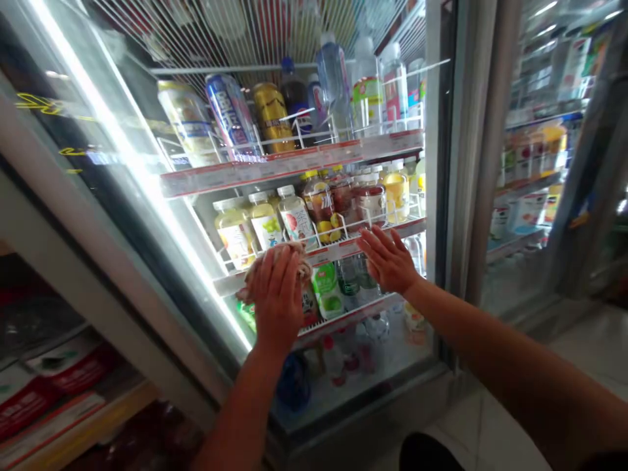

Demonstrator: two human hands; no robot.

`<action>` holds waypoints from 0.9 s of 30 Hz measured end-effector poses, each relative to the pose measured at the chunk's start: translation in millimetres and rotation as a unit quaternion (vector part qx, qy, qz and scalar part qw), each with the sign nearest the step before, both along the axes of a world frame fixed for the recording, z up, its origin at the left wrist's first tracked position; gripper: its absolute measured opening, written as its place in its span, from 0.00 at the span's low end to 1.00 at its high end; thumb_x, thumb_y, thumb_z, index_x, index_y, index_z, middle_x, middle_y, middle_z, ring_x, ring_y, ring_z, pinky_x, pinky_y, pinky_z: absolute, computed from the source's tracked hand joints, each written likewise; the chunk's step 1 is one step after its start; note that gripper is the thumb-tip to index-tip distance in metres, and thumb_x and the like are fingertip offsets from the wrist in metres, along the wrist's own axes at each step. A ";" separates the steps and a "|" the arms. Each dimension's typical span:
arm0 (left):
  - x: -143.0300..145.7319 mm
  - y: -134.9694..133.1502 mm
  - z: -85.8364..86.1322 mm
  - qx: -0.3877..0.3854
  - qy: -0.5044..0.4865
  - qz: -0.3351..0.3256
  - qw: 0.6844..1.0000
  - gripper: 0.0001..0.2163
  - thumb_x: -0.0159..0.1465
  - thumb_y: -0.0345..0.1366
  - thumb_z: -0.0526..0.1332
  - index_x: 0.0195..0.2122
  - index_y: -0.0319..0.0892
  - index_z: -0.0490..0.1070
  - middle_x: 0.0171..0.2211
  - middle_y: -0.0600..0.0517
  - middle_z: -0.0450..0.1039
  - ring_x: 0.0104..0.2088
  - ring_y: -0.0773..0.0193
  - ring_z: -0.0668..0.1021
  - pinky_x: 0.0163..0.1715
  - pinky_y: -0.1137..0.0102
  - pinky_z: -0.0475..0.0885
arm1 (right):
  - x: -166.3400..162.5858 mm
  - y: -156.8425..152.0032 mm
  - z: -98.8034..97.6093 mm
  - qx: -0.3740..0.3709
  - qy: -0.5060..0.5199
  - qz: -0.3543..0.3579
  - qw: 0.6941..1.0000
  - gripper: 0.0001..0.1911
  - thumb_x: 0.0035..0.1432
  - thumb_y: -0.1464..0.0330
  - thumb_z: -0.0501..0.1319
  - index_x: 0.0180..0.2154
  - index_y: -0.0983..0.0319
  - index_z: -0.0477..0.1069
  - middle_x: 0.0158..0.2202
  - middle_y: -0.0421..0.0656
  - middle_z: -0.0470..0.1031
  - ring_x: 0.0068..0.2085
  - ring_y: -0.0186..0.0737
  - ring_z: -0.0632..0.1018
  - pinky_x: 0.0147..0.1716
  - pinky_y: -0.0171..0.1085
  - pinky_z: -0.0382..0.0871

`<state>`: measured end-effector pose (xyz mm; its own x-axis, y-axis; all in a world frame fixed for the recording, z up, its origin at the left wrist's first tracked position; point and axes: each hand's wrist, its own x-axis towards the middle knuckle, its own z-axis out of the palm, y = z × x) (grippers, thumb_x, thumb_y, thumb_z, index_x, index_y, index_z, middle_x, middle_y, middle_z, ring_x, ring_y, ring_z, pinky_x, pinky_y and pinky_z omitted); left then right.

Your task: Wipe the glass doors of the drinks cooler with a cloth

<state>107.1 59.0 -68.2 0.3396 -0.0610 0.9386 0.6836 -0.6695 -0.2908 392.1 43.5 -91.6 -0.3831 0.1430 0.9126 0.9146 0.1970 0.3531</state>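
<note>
My left hand [279, 297] lies over a crumpled beige-brown cloth [250, 278], its fingers pressing the cloth flat against what looks like the glass door of a lit drinks cooler. To the right, my right hand [390, 261] is raised with fingers stretched out and holds nothing; whether its palm touches the glass I cannot tell. Beyond both hands, bottled drinks [297, 216] with white caps stand on the cooler's middle shelf. A price strip [338, 250] runs along that shelf's edge, between the hands.
Cans [228, 114] and tall bottles [367, 91] fill the upper shelf. A bright light strip [122, 144] runs down the left side. At lower left is a shelf [98, 418] with red-and-white packages. Another cooler door [527, 176] stands on the right, above a tiled floor [500, 425].
</note>
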 end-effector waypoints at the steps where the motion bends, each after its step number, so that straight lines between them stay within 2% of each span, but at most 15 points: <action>1: -0.2 0.4 0.6 -0.001 -0.002 -0.005 1.000 0.31 0.69 0.30 0.57 0.71 0.47 0.48 0.67 0.44 0.60 0.70 0.55 0.58 0.68 0.53 0.56 | 0.6 0.3 -0.5 -0.001 0.002 0.004 1.000 0.34 0.65 0.70 0.53 0.70 0.56 0.47 0.67 0.44 0.62 0.71 0.40 0.56 0.71 0.49 0.43; 6: -1.8 2.5 3.9 0.008 -0.004 -0.018 1.000 0.36 0.67 0.29 0.59 0.72 0.46 0.40 0.70 0.40 0.52 0.71 0.53 0.55 0.67 0.54 0.58 | -14.5 -7.4 5.0 0.017 0.031 0.032 0.999 0.36 0.63 0.73 0.54 0.70 0.59 0.48 0.65 0.48 0.65 0.70 0.46 0.59 0.70 0.54 0.50; 8: -1.8 2.5 1.9 0.008 -0.011 -0.021 1.000 0.37 0.67 0.30 0.59 0.72 0.47 0.38 0.71 0.40 0.47 0.71 0.53 0.54 0.67 0.55 0.58 | -37.3 -14.8 15.8 0.009 0.025 0.074 0.997 0.35 0.63 0.72 0.54 0.70 0.57 0.49 0.65 0.47 0.65 0.69 0.46 0.60 0.69 0.53 0.52; 11: -2.6 1.5 -2.5 -0.013 -0.023 -0.026 0.999 0.38 0.68 0.31 0.58 0.72 0.45 0.34 0.73 0.39 0.40 0.72 0.54 0.50 0.68 0.56 0.56 | -86.2 -22.7 39.8 -0.034 -0.079 0.154 0.984 0.32 0.65 0.69 0.54 0.68 0.53 0.52 0.67 0.40 0.63 0.70 0.40 0.59 0.71 0.47 0.50; 14: -7.5 0.4 -5.3 -0.044 -0.045 -0.008 0.998 0.37 0.69 0.32 0.55 0.72 0.42 0.30 0.73 0.38 0.36 0.72 0.53 0.47 0.69 0.54 0.55 | -130.7 -20.2 61.4 -0.085 -0.124 0.197 0.969 0.29 0.65 0.70 0.53 0.67 0.59 0.56 0.68 0.43 0.62 0.70 0.38 0.57 0.71 0.44 0.50; 16: -13.5 0.3 -5.5 -0.047 -0.041 0.020 0.998 0.38 0.68 0.32 0.55 0.72 0.40 0.30 0.72 0.36 0.39 0.72 0.51 0.49 0.69 0.51 0.54 | -147.2 -14.8 68.4 -0.114 -0.120 0.211 0.963 0.29 0.65 0.71 0.52 0.67 0.61 0.55 0.68 0.45 0.61 0.69 0.39 0.58 0.71 0.45 0.51; 19: -24.7 0.8 -3.7 -0.031 -0.021 0.078 0.996 0.38 0.67 0.38 0.58 0.72 0.40 0.35 0.71 0.36 0.46 0.72 0.48 0.50 0.70 0.47 0.47 | -152.1 -8.3 68.2 -0.134 -0.120 0.227 0.957 0.30 0.66 0.71 0.53 0.67 0.62 0.54 0.68 0.47 0.61 0.70 0.40 0.56 0.70 0.48 0.51; 22: -37.2 2.1 -3.0 -0.037 -0.021 0.115 0.993 0.40 0.66 0.46 0.60 0.72 0.39 0.39 0.70 0.36 0.49 0.72 0.47 0.48 0.70 0.45 0.41 | -143.8 -5.5 63.3 -0.115 -0.128 0.225 0.959 0.27 0.68 0.69 0.53 0.67 0.60 0.56 0.67 0.46 0.62 0.69 0.41 0.58 0.69 0.49 0.53; 24: -46.6 3.5 -5.2 -0.036 -0.011 0.116 0.993 0.42 0.66 0.49 0.60 0.72 0.38 0.39 0.70 0.36 0.50 0.72 0.47 0.49 0.70 0.47 0.42 | -135.8 -4.4 60.5 -0.090 -0.152 0.215 0.961 0.25 0.68 0.68 0.54 0.65 0.59 0.59 0.64 0.46 0.66 0.66 0.42 0.61 0.68 0.48 0.55; 27: -59.7 6.6 -12.4 0.009 0.016 0.111 0.994 0.42 0.65 0.49 0.62 0.72 0.38 0.39 0.69 0.36 0.51 0.71 0.50 0.51 0.69 0.51 0.48 | -124.5 -4.4 57.6 -0.060 -0.192 0.193 0.960 0.19 0.68 0.67 0.55 0.59 0.58 0.66 0.55 0.43 0.73 0.59 0.42 0.68 0.63 0.45 0.61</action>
